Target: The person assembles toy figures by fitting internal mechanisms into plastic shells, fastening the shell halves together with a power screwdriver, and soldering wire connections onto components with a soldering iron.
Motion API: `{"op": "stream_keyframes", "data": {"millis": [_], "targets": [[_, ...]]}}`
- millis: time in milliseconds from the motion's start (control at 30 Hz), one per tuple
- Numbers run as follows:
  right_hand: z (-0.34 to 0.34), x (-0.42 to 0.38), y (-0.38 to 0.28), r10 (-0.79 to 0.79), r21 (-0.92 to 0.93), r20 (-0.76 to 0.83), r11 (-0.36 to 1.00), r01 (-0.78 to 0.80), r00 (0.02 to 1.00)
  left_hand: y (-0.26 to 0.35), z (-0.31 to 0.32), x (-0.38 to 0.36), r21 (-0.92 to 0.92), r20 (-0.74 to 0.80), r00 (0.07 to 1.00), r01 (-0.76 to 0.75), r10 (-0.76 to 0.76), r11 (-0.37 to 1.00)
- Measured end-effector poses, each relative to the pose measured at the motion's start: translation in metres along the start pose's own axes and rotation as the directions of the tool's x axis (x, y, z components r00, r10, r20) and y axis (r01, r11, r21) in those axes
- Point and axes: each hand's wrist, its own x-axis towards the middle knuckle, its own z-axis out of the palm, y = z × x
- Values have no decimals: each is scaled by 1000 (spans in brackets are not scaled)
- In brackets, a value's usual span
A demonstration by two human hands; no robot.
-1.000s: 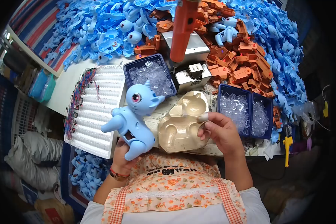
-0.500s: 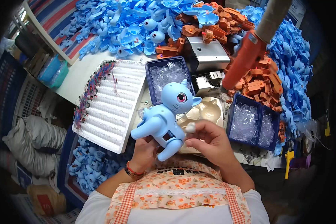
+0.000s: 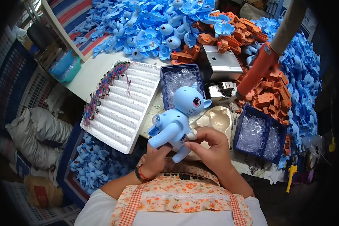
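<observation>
A blue unicorn toy (image 3: 173, 122) with a pink eye is held upright in front of the apron, its head toward the upper right. My left hand (image 3: 155, 160) is wrapped round its lower body and legs from below. The fingers of my right hand (image 3: 211, 147) are pinched at the toy's right side, against a small white piece (image 3: 191, 134). Part of that piece is covered by the fingertips. Behind the toy lies a beige moulded holder (image 3: 219, 118).
A white ribbed tray (image 3: 120, 105) with wired parts lies left. Blue bins (image 3: 182, 67) (image 3: 252, 130) hold clear pieces. Blue shells (image 3: 139, 28) and orange parts (image 3: 267, 94) are heaped behind and right. A red tool (image 3: 256, 69) hangs at the right.
The camera view has shifted, so the surroundings appear further right. My right fingers and the white piece have come closer to the toy and now touch its side. The toy has turned slightly.
</observation>
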Motion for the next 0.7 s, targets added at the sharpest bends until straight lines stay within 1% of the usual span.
{"op": "stream_keyframes", "data": {"millis": [33,67,100,167,200,233,267,333,367,433,467,500,567,600,633,700], "targets": [[2,0,0,-79,-28,-48,997,78,996,-5,-1,-1,-179,66,996,-54,67,982],[4,0,0,-81,-26,-45,996,80,996,-8,-2,-2,-356,119,982,-94,145,930],[5,0,0,-109,-39,-59,994,107,992,-11,-2,-3,-354,117,982,-98,148,930],[4,-1,2,-140,-51,-72,989,137,987,-15,-2,-6,-439,121,985,-55,120,897],[1,-1,6,-155,-64,-14,986,154,988,-18,-4,-7,-437,121,985,-57,121,898],[0,-1,9,-169,-76,45,982,172,985,-20,-7,-6,-380,152,981,-54,119,923],[1,-2,12,-172,-74,46,982,175,984,-21,-9,-6,-322,181,977,-52,116,945],[4,-5,18,-56,3,-7,998,56,998,-21,-11,-6,-281,163,982,-50,99,958],[7,-6,19,-62,5,-5,998,62,998,-20,-12,-5,-242,146,986,-46,83,969],[14,-8,19,88,274,-110,960,-55,990,-17,-12,-4,-231,172,981,-46,88,972],[13,-9,23,108,283,-63,955,-86,992,-15,-12,-3,-222,198,976,-42,87,974],[13,-12,21,101,282,-62,956,-80,993,-13,-12,-2,-222,198,976,-48,94,974],[15,-16,13,222,499,103,832,-244,970,-7,-12,-2,-255,355,928,-20,113,967],[14,-20,22,132,407,123,897,-171,984,-8,-16,-2,-215,343,937,17,60,976],[13,-25,25,131,407,125,897,-171,984,-7,-16,-3,-215,341,938,15,61,977],[13,-32,30,137,348,113,922,-169,984,-5,-15,-3,-87,350,928,-102,126,991]]}}
